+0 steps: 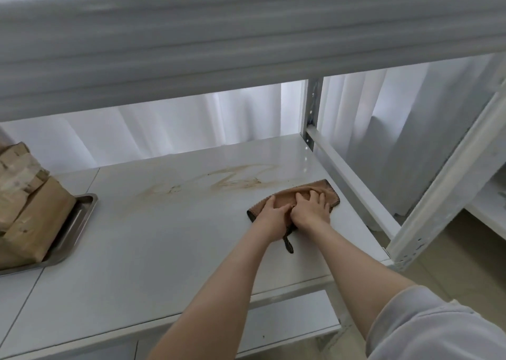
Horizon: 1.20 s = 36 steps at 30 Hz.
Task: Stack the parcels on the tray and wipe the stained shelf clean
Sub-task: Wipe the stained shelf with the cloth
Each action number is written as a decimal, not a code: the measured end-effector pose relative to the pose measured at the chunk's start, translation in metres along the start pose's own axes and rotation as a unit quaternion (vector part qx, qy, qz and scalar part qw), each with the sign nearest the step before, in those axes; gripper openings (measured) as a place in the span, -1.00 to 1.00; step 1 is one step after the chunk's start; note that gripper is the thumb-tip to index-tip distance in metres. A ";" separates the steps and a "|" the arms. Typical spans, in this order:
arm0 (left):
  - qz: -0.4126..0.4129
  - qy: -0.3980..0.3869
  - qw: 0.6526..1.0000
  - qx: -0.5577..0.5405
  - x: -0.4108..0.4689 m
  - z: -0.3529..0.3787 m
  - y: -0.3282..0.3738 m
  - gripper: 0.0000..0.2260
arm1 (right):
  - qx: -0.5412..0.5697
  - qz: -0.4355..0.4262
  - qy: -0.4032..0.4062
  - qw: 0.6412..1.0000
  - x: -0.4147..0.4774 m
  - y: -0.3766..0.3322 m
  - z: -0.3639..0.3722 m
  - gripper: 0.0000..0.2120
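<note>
Pressing down side by side, both your hands lay on one brown cloth near the right end of the white shelf

- Left hand: palm down on the cloth's near left part, fingers laid fairly straight along it, pinching nothing that you could see
- Right hand: touching the left hand, fingers spread apart over the cloth's middle, pushing on it rather than closing round it
- Cloth: dark scalloped edge, bunched up between your hands; one corner trailed toward you beneath your wrists
- Stain: brown streaks and loops across the back half of the shelf, left of the cloth, the right end running up to the cloth's far edge
- Tray: steel, at the shelf's left end, well apart from the cloth, partly out of frame
- Parcels: brown paper packages, taped, stacked on the tray; how many, you could not tell
- Rack: a white upright post at the back right corner, an upper shelf blurred overhead, a lower shelf beneath
- Backdrop: white curtain behind the rack
- Sleeve: pale grey, on your right arm
</note>
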State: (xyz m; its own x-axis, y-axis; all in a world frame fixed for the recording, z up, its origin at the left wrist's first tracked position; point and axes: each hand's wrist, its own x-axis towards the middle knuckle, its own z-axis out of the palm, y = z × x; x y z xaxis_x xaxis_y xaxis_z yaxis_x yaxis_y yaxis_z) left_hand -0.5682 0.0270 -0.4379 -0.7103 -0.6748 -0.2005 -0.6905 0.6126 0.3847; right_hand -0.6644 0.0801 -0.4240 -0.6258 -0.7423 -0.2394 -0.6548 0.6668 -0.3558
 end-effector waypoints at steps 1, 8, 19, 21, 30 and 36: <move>-0.005 0.008 1.000 -0.006 0.002 -0.004 -0.008 -0.54 | -0.004 -0.001 -0.002 1.000 0.003 -0.008 0.003 -0.52; -0.097 0.043 0.993 -0.047 -0.035 -0.041 -0.098 -0.58 | 0.003 -0.092 -0.032 0.995 -0.011 -0.096 0.034 -0.55; -0.287 0.055 0.955 -0.049 -0.169 -0.097 -0.266 -0.52 | -0.070 -0.287 -0.125 0.947 -0.075 -0.278 0.134 -0.46; -0.300 0.046 0.952 -0.035 -0.187 -0.104 -0.285 -0.51 | -0.086 -0.312 -0.132 0.937 -0.088 -0.298 0.144 -0.46; -0.369 0.020 0.929 0.016 -0.230 -0.110 -0.286 -0.59 | -0.094 -0.388 -0.170 0.901 -0.136 -0.299 0.150 -0.53; -0.317 0.030 0.947 0.037 -0.226 -0.084 -0.217 -0.67 | -0.030 -0.366 -0.170 0.914 -0.145 -0.221 0.117 -0.62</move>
State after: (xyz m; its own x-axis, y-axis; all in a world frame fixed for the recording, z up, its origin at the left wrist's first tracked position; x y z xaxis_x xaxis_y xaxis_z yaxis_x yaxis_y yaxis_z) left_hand -0.2468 0.0122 -0.4005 -0.1417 -0.9377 -0.3172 -0.9850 0.1018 0.1392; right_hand -0.3795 0.0328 -0.4161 0.1508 -0.9619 -0.2281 -0.8737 -0.0217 -0.4860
